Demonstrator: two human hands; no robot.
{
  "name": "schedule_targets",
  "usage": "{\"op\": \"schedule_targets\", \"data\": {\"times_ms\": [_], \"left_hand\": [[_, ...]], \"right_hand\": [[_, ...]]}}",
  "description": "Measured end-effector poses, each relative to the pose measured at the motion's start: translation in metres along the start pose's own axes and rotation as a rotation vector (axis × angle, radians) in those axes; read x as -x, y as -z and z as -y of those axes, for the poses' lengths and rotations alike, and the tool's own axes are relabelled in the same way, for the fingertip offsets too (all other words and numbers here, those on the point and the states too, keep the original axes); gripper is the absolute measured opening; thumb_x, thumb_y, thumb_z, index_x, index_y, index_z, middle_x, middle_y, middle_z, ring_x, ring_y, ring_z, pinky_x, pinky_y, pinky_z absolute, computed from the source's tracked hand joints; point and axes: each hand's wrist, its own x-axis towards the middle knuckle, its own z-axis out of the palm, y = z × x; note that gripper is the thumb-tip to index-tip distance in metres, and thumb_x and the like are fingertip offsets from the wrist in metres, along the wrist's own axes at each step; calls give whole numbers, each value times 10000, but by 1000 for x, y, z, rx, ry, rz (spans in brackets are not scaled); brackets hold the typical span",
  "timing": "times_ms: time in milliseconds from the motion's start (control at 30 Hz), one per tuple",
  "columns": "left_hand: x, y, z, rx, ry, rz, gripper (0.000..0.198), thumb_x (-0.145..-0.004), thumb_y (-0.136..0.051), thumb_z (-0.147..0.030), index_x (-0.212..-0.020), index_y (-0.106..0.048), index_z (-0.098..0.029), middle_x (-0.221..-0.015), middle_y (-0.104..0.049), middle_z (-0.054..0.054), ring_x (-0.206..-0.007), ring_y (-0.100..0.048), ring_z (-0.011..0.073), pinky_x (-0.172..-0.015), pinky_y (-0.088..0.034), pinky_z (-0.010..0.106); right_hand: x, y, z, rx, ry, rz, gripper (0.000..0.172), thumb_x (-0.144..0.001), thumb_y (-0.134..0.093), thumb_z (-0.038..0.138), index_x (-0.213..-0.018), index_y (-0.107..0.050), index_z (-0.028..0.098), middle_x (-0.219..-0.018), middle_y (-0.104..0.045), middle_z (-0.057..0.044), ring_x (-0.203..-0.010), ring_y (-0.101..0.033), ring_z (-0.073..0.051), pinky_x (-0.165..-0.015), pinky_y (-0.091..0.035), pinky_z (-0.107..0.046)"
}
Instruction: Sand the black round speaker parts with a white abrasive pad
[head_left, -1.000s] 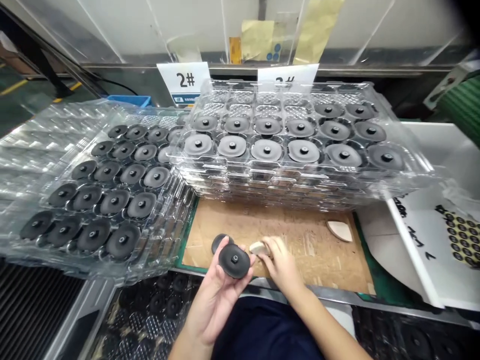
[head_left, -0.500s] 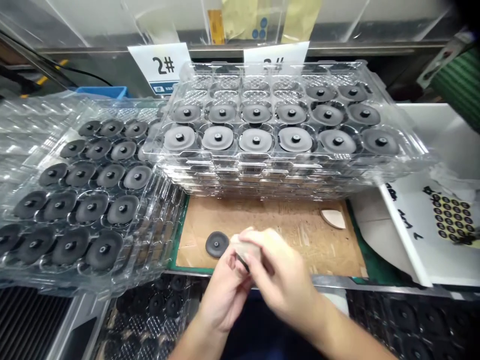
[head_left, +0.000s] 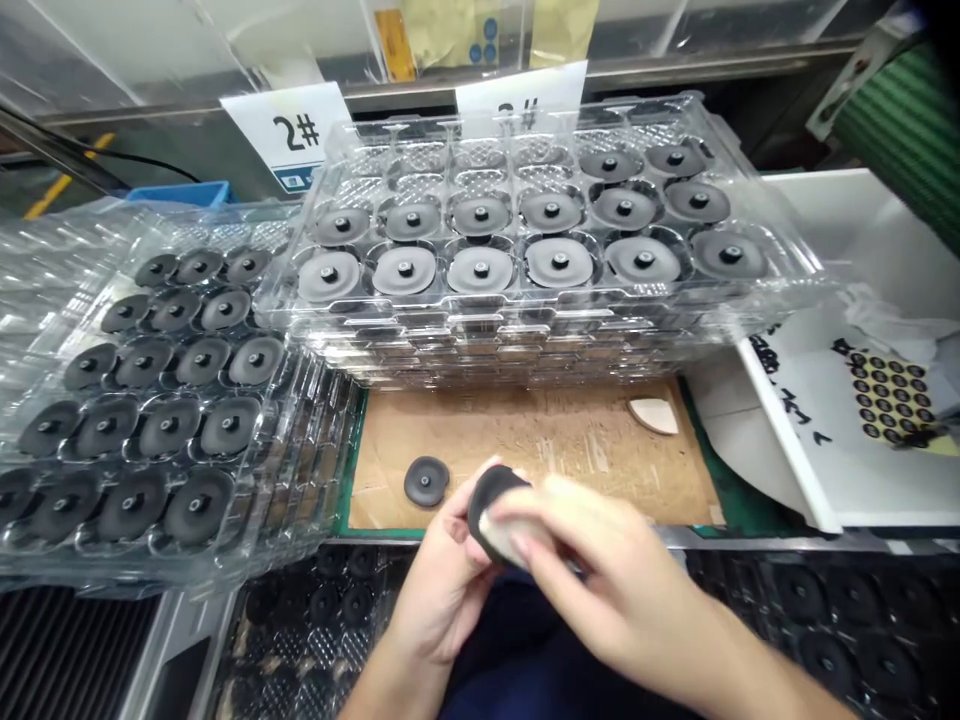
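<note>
**Bench:** a steel-edged workbench (head_left: 675,537) runs across the view, with a "2#" card (head_left: 289,120) standing at the back and a blue bin (head_left: 180,193) behind the trays on the left.

**Main stack:** clear plastic trays (head_left: 757,285) sit piled in the middle, the top one holding rows of dark discs with grey faces and leaving its far-left pockets bare.

**Left stack:** a second pile of clear trays (head_left: 319,440) lies lower, overlapping the edge of the main stack and also filled with discs.

**Right side:** a white tray (head_left: 795,450) holds a sheet dotted with small black rounds (head_left: 889,400).

**Work board:** a scratched brown fibreboard (head_left: 525,440) lies on a green mat (head_left: 349,490), directly in front of the stacks.

**On the board:** a loose disc (head_left: 426,481) sits near the front edge, and a pale wedge (head_left: 652,416) lies well off to the right.

**Left hand (head_left: 442,590):** curled narrowly around the black disc (head_left: 487,495), which it holds tilted up, clear of the board.

**Right hand (head_left: 607,580):** fingers closed on a pale pad (head_left: 506,535), pressing it against the disc's face.
</note>
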Motion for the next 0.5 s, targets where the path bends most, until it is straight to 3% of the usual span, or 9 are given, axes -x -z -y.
{"op": "schedule_targets", "data": {"times_ms": [100, 167, 267, 367, 433, 500], "left_hand": [[2, -6, 4, -3, 27, 63, 554, -581, -820, -275, -1106, -649, -222, -1097, -687, 77, -1042, -610, 244, -898, -472, 283], [5, -9, 4, 4, 42, 56, 530, -566, -829, -248, -1070, -668, -238, -1106, -689, 61, -1041, -611, 223, -890, -473, 260], [8, -13, 3, 23, 69, 21, 586, -455, -876, -251, -1011, -693, -255, -1058, -706, 28, -952, -638, 175, -815, -495, 211], [9, -21, 6, 44, 72, 29, 645, -374, -891, -318, -986, -702, -240, -1012, -711, 22, -909, -644, 163, -798, -494, 201], [11, -28, 8, 44, 61, 39, 649, -383, -893, -306, -998, -698, -239, -1001, -709, 18, -907, -644, 165, -814, -488, 209], [14, -35, 8, 39, 97, 41, 539, -500, -861, -283, -1009, -695, -220, -956, -713, 14, -917, -645, 180, -867, -482, 260]], "right_hand": [[0, 1, 0, 50, 79, -164, 237, -886, -439, 99, -1073, -584, 107, -904, -640, -89, -811, -601, -157, -736, -488, -258], [7, 6, 0, 25, 113, -101, 229, -875, -449, 85, -1051, -592, 118, -856, -643, -68, -775, -600, -145, -704, -487, -238], [27, 21, 0, 31, 23, 49, 210, -857, -486, 75, -999, -606, 173, -772, -633, -7, -657, -590, -99, -600, -468, -180], [40, 33, 1, 193, -67, -21, 213, -867, -486, 98, -1024, -594, 193, -781, -640, -10, -659, -594, -112, -606, -466, -207], [38, 35, 2, 331, -14, -134, 233, -881, -475, 111, -1065, -593, 193, -806, -657, -31, -691, -580, -146, -654, -458, -263], [29, 35, 2, 394, 176, -175, 233, -908, -458, 149, -1064, -618, 219, -793, -668, -30, -694, -543, -168, -671, -424, -310]]}}
